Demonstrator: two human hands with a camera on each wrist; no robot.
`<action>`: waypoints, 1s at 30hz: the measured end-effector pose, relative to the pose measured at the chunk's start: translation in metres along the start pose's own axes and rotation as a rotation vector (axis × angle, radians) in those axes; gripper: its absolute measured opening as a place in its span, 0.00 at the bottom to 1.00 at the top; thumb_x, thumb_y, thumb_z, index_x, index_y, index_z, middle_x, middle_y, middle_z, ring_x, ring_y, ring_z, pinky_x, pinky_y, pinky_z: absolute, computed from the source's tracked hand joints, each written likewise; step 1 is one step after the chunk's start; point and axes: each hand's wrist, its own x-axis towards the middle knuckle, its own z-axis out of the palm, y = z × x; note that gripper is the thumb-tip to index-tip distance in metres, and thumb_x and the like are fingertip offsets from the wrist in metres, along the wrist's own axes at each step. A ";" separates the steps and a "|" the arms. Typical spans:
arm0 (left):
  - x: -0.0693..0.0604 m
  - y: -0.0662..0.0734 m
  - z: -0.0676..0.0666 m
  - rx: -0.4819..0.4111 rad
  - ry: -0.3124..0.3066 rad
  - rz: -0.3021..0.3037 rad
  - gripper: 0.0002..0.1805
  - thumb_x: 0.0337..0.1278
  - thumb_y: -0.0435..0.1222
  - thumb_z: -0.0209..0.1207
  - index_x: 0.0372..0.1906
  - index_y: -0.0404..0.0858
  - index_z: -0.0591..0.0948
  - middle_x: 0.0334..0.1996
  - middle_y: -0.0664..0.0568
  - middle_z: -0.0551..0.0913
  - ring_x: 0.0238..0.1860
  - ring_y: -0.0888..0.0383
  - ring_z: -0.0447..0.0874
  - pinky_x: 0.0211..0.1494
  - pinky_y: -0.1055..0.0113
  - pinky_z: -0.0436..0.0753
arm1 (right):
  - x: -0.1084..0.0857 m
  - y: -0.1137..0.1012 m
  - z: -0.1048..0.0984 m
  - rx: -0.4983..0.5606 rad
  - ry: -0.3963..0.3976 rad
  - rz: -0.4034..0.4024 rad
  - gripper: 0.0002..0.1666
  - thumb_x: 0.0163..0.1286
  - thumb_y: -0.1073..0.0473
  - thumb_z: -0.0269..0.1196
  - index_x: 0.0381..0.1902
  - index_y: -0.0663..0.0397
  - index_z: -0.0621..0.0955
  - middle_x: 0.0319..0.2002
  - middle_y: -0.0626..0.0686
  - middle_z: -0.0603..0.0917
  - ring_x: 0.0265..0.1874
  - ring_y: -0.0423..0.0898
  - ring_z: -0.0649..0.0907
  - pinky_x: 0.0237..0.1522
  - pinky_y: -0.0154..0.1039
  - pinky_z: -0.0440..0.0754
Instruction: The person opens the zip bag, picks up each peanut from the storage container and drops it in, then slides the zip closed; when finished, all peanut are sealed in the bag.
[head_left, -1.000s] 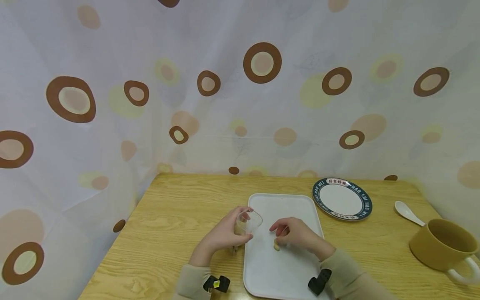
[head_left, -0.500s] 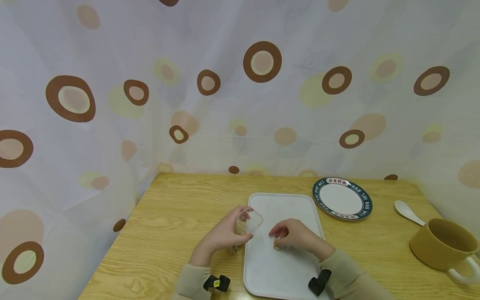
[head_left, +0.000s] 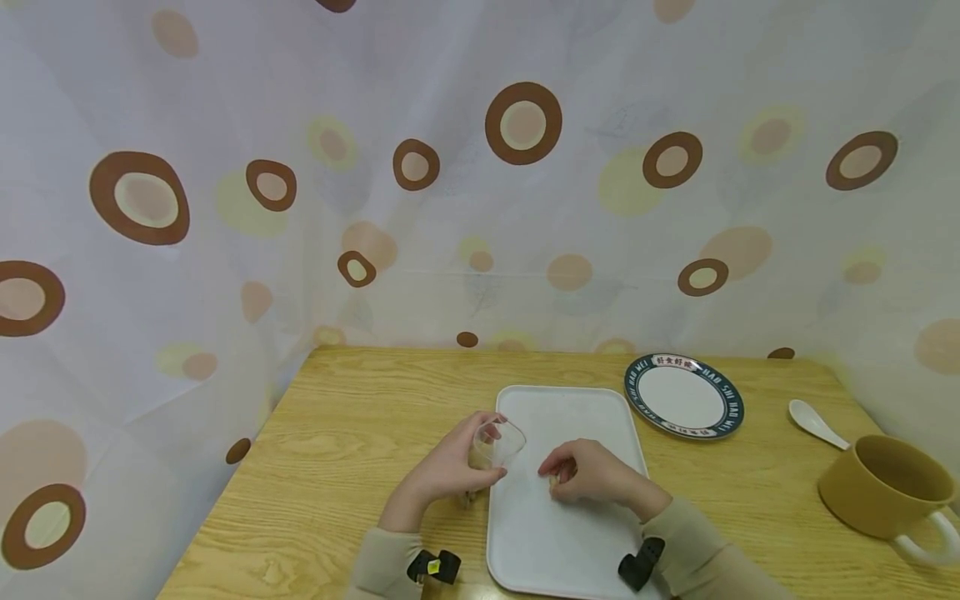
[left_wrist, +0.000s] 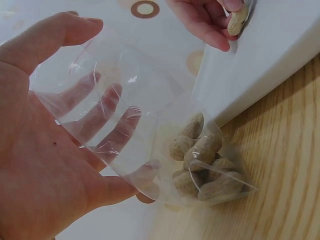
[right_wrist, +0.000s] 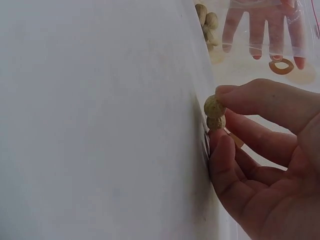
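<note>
My left hand [head_left: 448, 460] holds a clear plastic bag [head_left: 501, 442] with its mouth spread wide, thumb on one side and fingers on the other. Several unshelled peanuts [left_wrist: 202, 152] lie in the bottom of the bag in the left wrist view. Over the white tray [head_left: 558, 546], my right hand [head_left: 600, 477] pinches a single peanut [right_wrist: 215, 111] between thumb and fingertips. In the head view that peanut is mostly covered by the fingers. The bag is at the tray's left edge, a short way left of the right hand.
A white plate [head_left: 682, 398] with a dark patterned rim lies right of the tray. Farther right are a white spoon [head_left: 813, 422] and a mustard-yellow mug [head_left: 873, 492] with a white handle. Patterned cloth [head_left: 435, 225] hangs behind the wooden table [head_left: 360, 425].
My right fingers have drawn in around the peanut, so less of it shows below them. That hand has shifted very slightly down. My left hand and the bag stay in place.
</note>
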 end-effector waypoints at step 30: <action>-0.001 0.002 -0.001 -0.020 0.000 -0.006 0.34 0.55 0.38 0.67 0.67 0.44 0.67 0.56 0.41 0.75 0.58 0.49 0.72 0.59 0.49 0.73 | -0.001 -0.050 -0.027 0.586 0.196 0.024 0.27 0.66 0.60 0.67 0.60 0.68 0.77 0.58 0.58 0.81 0.43 0.37 0.85 0.49 0.32 0.81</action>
